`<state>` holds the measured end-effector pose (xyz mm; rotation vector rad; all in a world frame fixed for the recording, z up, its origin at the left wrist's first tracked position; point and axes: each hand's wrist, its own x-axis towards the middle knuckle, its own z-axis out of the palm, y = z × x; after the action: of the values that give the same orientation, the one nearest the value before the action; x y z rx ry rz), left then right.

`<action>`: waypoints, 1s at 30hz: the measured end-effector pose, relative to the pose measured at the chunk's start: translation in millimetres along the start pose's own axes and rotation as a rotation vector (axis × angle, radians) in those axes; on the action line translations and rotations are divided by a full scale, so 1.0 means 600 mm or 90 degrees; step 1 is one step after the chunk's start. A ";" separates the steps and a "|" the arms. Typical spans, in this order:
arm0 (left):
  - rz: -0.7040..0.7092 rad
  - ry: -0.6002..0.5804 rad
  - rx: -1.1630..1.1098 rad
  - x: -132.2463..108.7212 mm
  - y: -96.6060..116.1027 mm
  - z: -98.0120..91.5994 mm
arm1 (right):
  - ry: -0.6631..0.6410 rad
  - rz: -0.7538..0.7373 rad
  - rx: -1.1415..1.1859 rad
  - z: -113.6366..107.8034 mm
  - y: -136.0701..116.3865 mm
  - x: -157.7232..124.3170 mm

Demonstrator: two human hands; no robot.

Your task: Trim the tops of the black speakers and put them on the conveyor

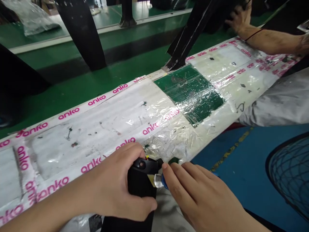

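My left hand (120,180) is wrapped round a black piece (141,183), its thumb and fingers on opposite sides. At the top of that piece is a black plastic part (146,165) with a small round hole, and a bit of yellow shows beside it. What the whole black piece is I cannot tell. My right hand (193,190) is closed on what looks like a small cutter (158,181), with a metal front and some blue showing by the fingers. The cutter's tip points left, close to the black piece. Most of its handle is hidden under my fingers.
Beyond my hands runs a long narrow bench (91,119) covered in white film and pink-lettered tape, with a green patch. Another person's hand (238,19) is at upper right, beside dark panels. A black mesh basket (292,174) stands at right; a clear plastic bag (31,16) lies upper left.
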<state>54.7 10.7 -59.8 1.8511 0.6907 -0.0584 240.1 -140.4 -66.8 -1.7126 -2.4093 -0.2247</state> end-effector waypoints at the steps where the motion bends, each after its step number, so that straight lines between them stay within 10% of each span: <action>1: -0.005 -0.004 -0.014 -0.002 -0.001 0.000 | -0.006 0.013 0.014 0.000 0.000 -0.002; 30: -0.015 -0.034 -0.043 0.000 0.004 -0.002 | -0.008 0.059 0.037 0.009 -0.017 -0.003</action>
<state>55.4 11.1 -57.5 1.7713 0.6701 -0.0980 231.0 -144.4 -72.4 -1.8003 -2.3140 -0.1298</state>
